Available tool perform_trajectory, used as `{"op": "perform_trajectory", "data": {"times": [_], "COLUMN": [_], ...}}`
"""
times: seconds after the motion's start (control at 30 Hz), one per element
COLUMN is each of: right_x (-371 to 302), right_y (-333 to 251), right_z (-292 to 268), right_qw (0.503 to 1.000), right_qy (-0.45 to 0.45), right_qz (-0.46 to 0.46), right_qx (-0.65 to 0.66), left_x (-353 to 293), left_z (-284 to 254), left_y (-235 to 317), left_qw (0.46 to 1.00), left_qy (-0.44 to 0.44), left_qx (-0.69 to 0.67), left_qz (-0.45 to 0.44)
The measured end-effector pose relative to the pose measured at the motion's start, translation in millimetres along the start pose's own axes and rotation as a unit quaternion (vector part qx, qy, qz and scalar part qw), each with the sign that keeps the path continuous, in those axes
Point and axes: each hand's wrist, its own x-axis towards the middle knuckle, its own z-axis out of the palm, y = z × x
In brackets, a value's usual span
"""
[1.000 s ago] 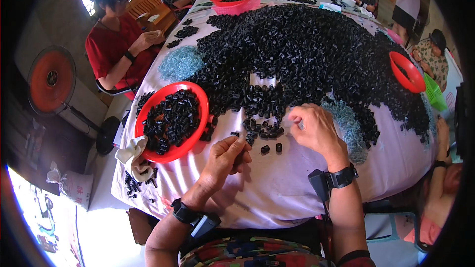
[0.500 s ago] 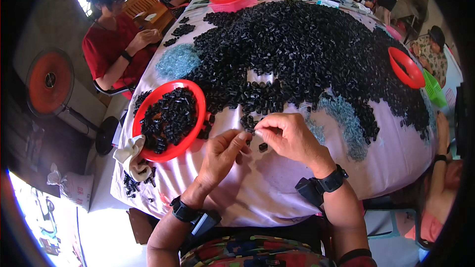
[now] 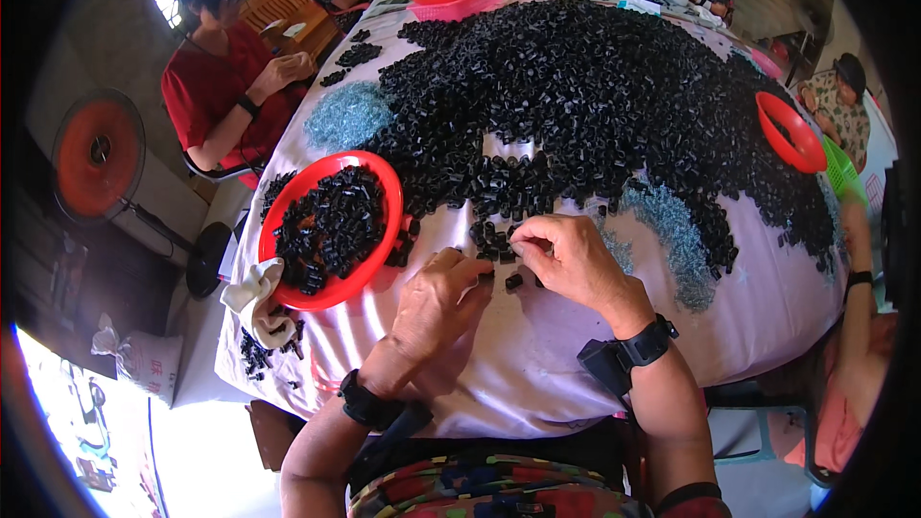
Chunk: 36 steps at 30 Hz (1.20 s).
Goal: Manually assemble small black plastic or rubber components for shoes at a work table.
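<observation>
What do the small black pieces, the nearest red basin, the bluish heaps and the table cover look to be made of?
Small black pieces: probably moulded plastic, glossy, with pale highlights.
Red basin: likely smooth plastic, evenly coloured, with a rounded rim.
Bluish heaps: translucent and glittering; plastic or glass, unclear.
Table cover: apparently fabric, fairly matte, with soft folds.

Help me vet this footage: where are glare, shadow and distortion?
Head view: glare bleaches the lower left; head view: soft shadow lies on the pale cloth beside the left hand; head view: the cloth's near edge bows, and black closes the corners.
</observation>
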Motion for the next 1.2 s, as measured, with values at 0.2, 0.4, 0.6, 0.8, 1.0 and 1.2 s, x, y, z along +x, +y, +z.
{"op": "perform_trajectory", "data": {"times": [0.2, 0.4, 0.6, 0.8, 1.0, 1.2], "right_x": [-1.8, -1.4, 0.0, 0.6, 0.8, -0.1], "right_y": [-2.5, -4.7, -19.3, -27.2, -26.4, -25.2], "right_z": [-0.3, -0.6, -3.1, -2.3, -0.4, 4.7], "right_qw": [0.999, 1.0, 0.994, 0.992, 0.992, 0.99], "right_qy": [-0.018, -0.02, -0.043, -0.068, -0.062, -0.044], "right_qz": [-0.034, -0.021, -0.04, -0.067, -0.09, -0.123], "right_qx": [0.0, 0.002, 0.089, 0.08, 0.069, 0.049], "left_x": [1.7, 2.4, -5.0, -13.8, -15.0, -14.5], "left_z": [6.4, 6.2, 3.0, -2.9, -1.9, -3.7], "left_y": [-3.7, -1.3, -1.6, -1.8, 1.7, 2.8], "left_qw": [0.999, 0.999, 0.988, 0.865, 0.833, 0.812], "left_qy": [0.028, 0.024, 0.033, -0.067, -0.046, -0.069], "left_qx": [0.017, 0.042, -0.142, -0.452, -0.504, -0.516], "left_qz": [0.019, 0.022, -0.047, -0.206, -0.224, -0.265]}}
